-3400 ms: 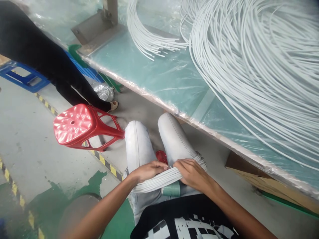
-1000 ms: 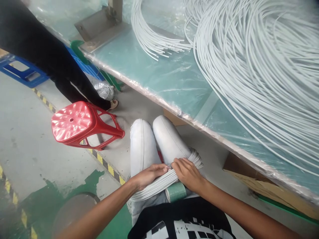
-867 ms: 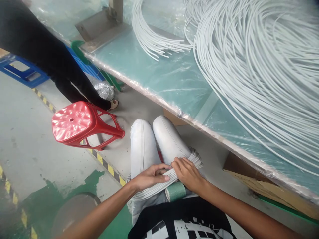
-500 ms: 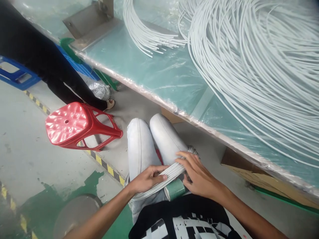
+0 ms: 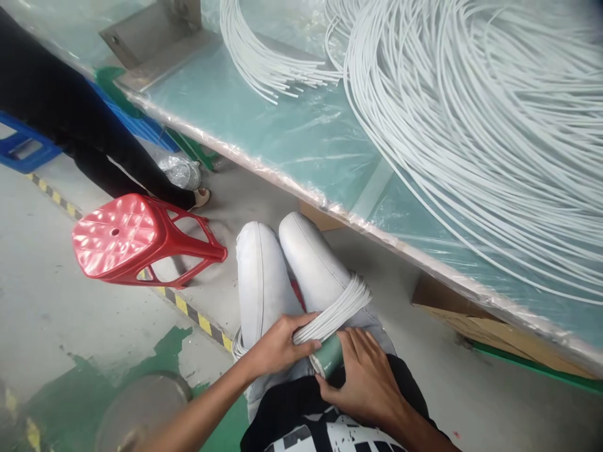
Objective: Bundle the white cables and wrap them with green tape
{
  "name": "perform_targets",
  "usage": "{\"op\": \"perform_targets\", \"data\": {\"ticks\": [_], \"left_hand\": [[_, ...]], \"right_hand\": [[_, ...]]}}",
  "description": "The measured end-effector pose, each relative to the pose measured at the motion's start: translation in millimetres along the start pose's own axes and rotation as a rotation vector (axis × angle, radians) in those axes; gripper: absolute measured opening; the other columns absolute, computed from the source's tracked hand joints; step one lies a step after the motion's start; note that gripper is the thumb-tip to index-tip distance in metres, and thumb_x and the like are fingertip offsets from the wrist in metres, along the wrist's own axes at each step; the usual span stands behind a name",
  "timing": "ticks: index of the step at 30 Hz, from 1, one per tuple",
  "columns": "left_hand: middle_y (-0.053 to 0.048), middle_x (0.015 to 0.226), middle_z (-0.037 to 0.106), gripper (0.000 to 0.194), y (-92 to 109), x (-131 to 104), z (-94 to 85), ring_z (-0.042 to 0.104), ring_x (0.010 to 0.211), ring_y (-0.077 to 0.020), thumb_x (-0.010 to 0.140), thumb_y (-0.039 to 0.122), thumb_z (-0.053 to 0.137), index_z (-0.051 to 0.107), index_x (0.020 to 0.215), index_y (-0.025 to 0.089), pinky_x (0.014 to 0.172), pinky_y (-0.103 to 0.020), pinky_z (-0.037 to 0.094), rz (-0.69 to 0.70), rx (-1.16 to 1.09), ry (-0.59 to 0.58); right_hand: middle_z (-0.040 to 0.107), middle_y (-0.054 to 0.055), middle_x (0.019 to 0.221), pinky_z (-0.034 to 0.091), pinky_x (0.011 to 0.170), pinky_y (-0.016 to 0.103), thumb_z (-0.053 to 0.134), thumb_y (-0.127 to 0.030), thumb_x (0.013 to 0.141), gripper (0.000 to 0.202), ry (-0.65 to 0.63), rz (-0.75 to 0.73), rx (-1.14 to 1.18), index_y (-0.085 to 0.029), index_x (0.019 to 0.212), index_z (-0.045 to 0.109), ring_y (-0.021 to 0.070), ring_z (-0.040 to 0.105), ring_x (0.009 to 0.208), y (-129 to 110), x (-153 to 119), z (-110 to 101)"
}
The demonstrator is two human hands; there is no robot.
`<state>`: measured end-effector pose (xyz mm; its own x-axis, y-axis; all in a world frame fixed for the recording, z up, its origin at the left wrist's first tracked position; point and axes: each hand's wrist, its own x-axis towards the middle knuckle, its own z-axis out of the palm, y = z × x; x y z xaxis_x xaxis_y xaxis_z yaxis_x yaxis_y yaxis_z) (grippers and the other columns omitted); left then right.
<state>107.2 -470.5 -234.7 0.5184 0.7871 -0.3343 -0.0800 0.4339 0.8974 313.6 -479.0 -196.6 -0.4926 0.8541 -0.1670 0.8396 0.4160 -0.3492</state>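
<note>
A bundle of thin white cables (image 5: 335, 312) lies across my thighs. My left hand (image 5: 285, 342) grips it near the middle, thumb below and fingers above. Its right end rests over my right thigh, and its other end (image 5: 239, 344) shows past my left thigh. In my lap, just below the bundle, sits a green roll (image 5: 326, 358) with a pale end face. My right hand (image 5: 362, 370) is closed around the roll's right side, with its thumb near the lower edge. Part of the roll is hidden by that hand.
A table (image 5: 301, 147) covered in clear film runs across above my knees. On it lie a large coil of white cables (image 5: 447, 125), a smaller bunch of cables (image 5: 264, 63) and a metal bracket (image 5: 151, 37). A red stool (image 5: 117, 235) and a person's legs (image 5: 103, 135) are at left.
My right hand has left the cable bundle and moved down onto the green roll. My left hand still holds the cables. The whole view has shifted slightly.
</note>
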Motion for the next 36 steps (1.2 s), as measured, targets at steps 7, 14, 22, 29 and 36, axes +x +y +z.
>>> {"op": "perform_targets", "data": {"ticks": [7, 14, 22, 29, 36], "left_hand": [[-0.004, 0.101, 0.063, 0.033, 0, -6, 13.4, 0.058, 0.095, -0.0153, 0.094, 0.027, 0.049, 0.060, 0.122, 0.013, 0.088, -0.022, 0.043, 0.061, 0.101, 0.057], [-0.007, 0.125, 0.055, 0.044, -9, -13, 18.4, 0.052, 0.117, -0.0173, 0.090, 0.018, 0.044, 0.050, 0.134, 0.014, 0.103, -0.024, 0.037, 0.141, 0.243, 0.077], [-0.001, 0.081, 0.053, 0.009, -9, -17, 23.9, 0.050, 0.077, -0.0115, 0.086, 0.020, 0.049, 0.045, 0.082, 0.014, 0.072, -0.023, 0.038, 0.094, 0.156, 0.128], [-0.005, 0.091, 0.058, 0.031, -18, -15, 25.2, 0.053, 0.088, -0.0140, 0.094, 0.040, 0.049, 0.054, 0.090, 0.010, 0.082, -0.024, 0.040, -0.016, 0.031, 0.251], [-0.004, 0.071, 0.043, 0.032, -18, -7, 17.8, 0.036, 0.072, -0.0098, 0.085, 0.032, 0.061, 0.053, 0.069, 0.005, 0.067, -0.021, 0.033, -0.072, -0.335, 0.308]], "right_hand": [[0.052, 0.004, 0.091, 0.041, 0.069, 0.028, 0.061, -0.033, 0.062, 0.049, 0.038, -0.035, 0.024, -0.016, 0.107, 0.050, 0.0156, 0.050, 0.084, 5, -14, -21], [0.049, 0.004, 0.087, 0.045, 0.066, 0.018, 0.070, -0.032, 0.067, 0.040, 0.038, 0.034, 0.262, -0.014, 0.093, 0.046, 0.0076, 0.051, 0.079, -15, 25, -42], [0.046, 0.003, 0.086, 0.040, 0.063, 0.021, 0.073, -0.043, 0.066, 0.045, -0.135, 0.070, 0.300, -0.012, 0.081, 0.045, 0.0079, 0.046, 0.076, -14, 74, -24], [0.049, 0.003, 0.088, 0.038, 0.066, 0.024, 0.072, -0.055, 0.063, 0.053, -0.350, 0.218, 0.327, -0.012, 0.082, 0.048, 0.0098, 0.046, 0.079, -13, 98, -13], [0.050, 0.003, 0.092, 0.037, 0.071, 0.025, 0.075, -0.061, 0.059, 0.061, -0.377, 0.234, 0.300, -0.012, 0.086, 0.051, 0.0118, 0.047, 0.083, -11, 106, -5]]}}
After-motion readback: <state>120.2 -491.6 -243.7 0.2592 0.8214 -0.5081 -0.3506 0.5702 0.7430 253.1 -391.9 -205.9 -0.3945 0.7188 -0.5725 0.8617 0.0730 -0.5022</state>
